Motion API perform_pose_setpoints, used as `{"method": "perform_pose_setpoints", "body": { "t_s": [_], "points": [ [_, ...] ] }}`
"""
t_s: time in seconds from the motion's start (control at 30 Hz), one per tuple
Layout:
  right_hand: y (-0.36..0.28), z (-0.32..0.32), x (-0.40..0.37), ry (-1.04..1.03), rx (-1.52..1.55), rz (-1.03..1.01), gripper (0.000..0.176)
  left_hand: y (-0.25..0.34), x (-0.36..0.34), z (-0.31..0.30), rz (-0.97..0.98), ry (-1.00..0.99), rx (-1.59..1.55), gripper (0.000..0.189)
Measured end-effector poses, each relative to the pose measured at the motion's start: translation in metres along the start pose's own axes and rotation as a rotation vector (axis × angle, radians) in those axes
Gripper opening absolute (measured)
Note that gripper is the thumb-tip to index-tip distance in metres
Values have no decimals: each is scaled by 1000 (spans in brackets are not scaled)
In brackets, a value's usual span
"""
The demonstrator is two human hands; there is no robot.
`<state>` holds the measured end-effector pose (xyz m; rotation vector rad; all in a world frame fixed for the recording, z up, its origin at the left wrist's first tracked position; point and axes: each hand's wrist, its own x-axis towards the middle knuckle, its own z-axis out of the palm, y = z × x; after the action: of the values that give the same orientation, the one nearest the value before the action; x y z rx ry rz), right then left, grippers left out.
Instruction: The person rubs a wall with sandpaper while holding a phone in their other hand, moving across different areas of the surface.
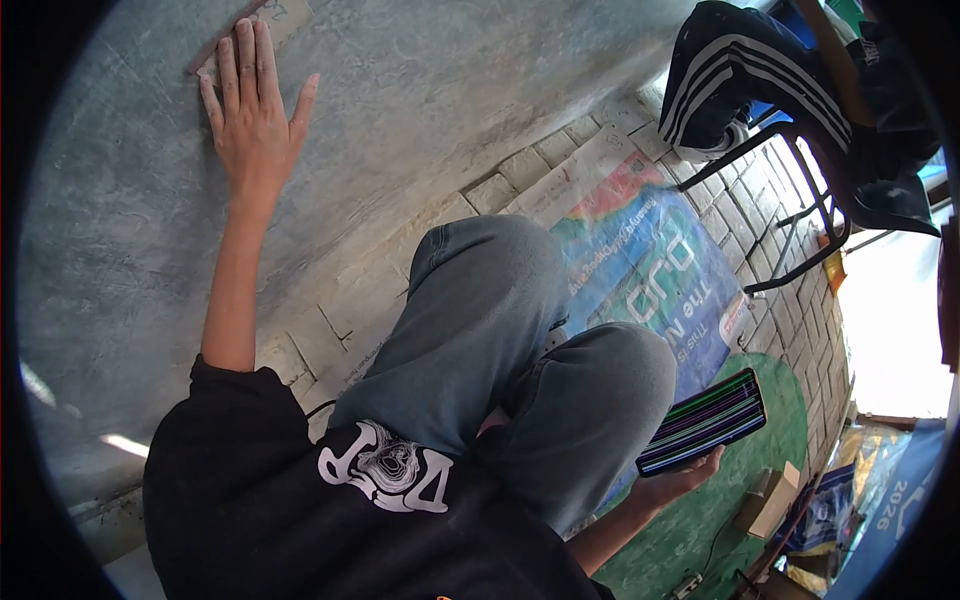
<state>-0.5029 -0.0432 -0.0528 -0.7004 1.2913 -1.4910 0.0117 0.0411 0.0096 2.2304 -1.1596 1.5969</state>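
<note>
My left hand (253, 130) lies flat with fingers spread on a grey wall (370, 110). Its fingertips touch a piece of sandpaper or card (283, 22) with a reddish edge; the exact kind is unclear. At the lower right, my right hand (680, 482) holds a phone (703, 422) from below, beside my bent knee. Coloured stripes run along the phone's lit screen.
A printed banner (640, 260) covers part of the paved floor (800, 300). At the upper right, another person (760, 70) in striped trousers sits on a black chair (835, 190). A cardboard box (768, 503) stands on the green surface (785, 400).
</note>
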Motion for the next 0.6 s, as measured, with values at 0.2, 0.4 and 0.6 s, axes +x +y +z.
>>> {"method": "perform_pose_setpoints", "body": {
  "t_s": [0.2, 0.4, 0.6],
  "points": [
    [3, -3, 2, -40, 24, 4, 48, -2, -1, 1, 5, -1, 13, 77],
    [1, -2, 2, -39, 15, 10, 48, -3, -2, 2, 19, 7, 16, 78],
    [1, 0, 1, -12, 13, 4, 50, -3, -2, 1, 25, -2, 29, 78]
  ]
}}
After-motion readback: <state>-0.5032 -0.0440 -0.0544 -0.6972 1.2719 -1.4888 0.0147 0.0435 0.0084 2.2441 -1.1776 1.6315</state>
